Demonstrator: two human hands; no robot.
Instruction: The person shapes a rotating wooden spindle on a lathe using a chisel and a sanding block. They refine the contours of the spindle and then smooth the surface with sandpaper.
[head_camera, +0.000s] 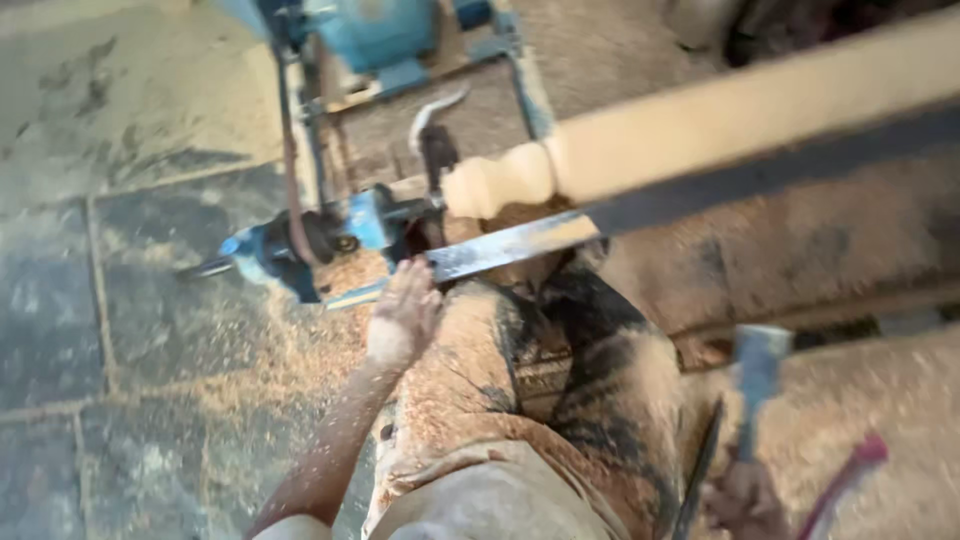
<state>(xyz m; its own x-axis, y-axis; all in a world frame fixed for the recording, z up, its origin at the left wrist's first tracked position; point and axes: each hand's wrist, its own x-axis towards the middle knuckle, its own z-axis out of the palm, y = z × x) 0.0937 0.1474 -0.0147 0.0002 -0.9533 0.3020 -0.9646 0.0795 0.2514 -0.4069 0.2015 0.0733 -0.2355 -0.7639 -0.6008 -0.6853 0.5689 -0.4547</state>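
Note:
A pale turned wooden spindle (700, 125) is mounted in a blue lathe (330, 235), its rounded bead end (495, 180) by the headstock. A long flat metal bar (520, 240) runs just under it. My left hand (402, 315) reaches up to the bar's left end, fingertips at the metal; motion blur hides whether it grips. At the bottom right, my right hand (745, 498) is closed around a wide-bladed chisel (760, 365) held blade up, well below the spindle.
A sawdust-covered wooden block (560, 380) with dark stains sits below the bar. A thin dark tool (700, 470) and a pink-handled item (850, 470) lie beside my right hand. A drive belt (292, 140) runs up to a blue motor (375, 35). Sawdust covers the stone floor (120, 300).

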